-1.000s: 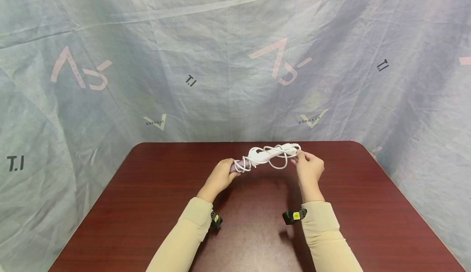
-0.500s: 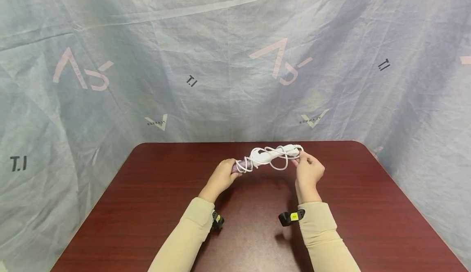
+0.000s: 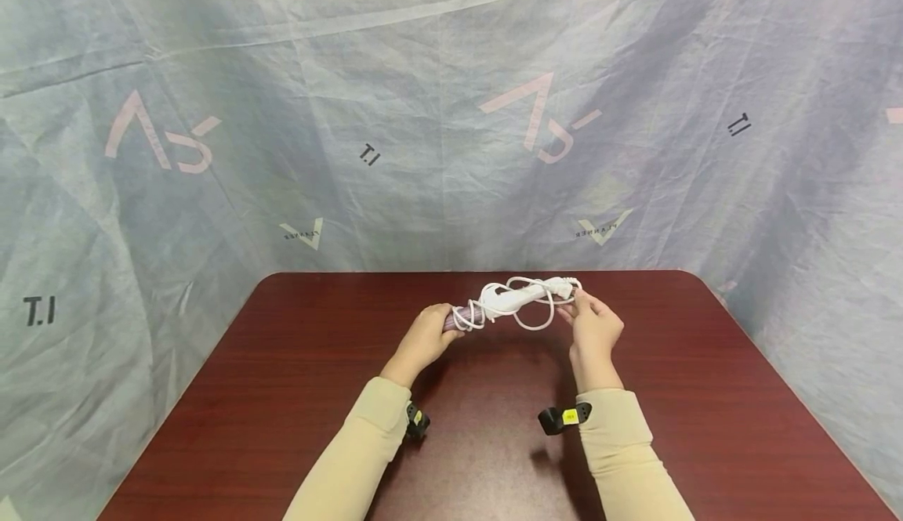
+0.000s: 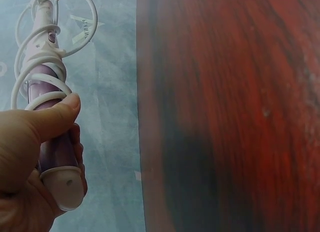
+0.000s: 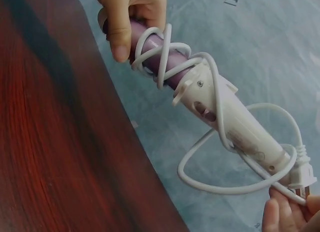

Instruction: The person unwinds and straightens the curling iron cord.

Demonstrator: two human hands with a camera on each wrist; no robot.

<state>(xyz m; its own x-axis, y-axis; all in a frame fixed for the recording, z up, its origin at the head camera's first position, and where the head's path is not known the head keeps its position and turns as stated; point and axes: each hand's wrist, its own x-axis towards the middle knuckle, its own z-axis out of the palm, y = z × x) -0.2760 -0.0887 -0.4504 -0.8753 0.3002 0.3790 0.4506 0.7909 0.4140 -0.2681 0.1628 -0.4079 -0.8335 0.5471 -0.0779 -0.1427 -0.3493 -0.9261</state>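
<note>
A curling iron with a purple barrel and white handle is held above the table between both hands. My left hand grips the barrel, thumb along it, near its white tip in the left wrist view. White cord winds in loops around barrel and handle. At the handle's end, my right hand pinches the cord beside the two-prong plug. In the right wrist view only some fingers of that hand show, so the exact hold is partly hidden.
Below lies a dark red wooden table, its far edge just behind the curling iron. A grey printed cloth hangs behind and along both sides. Black wrist cameras sit at the sleeve cuffs.
The curling iron and both hands have shifted slightly to the right. A lower loop of cord near the handle's end hangs a little wider. Both holds stay the same.
</note>
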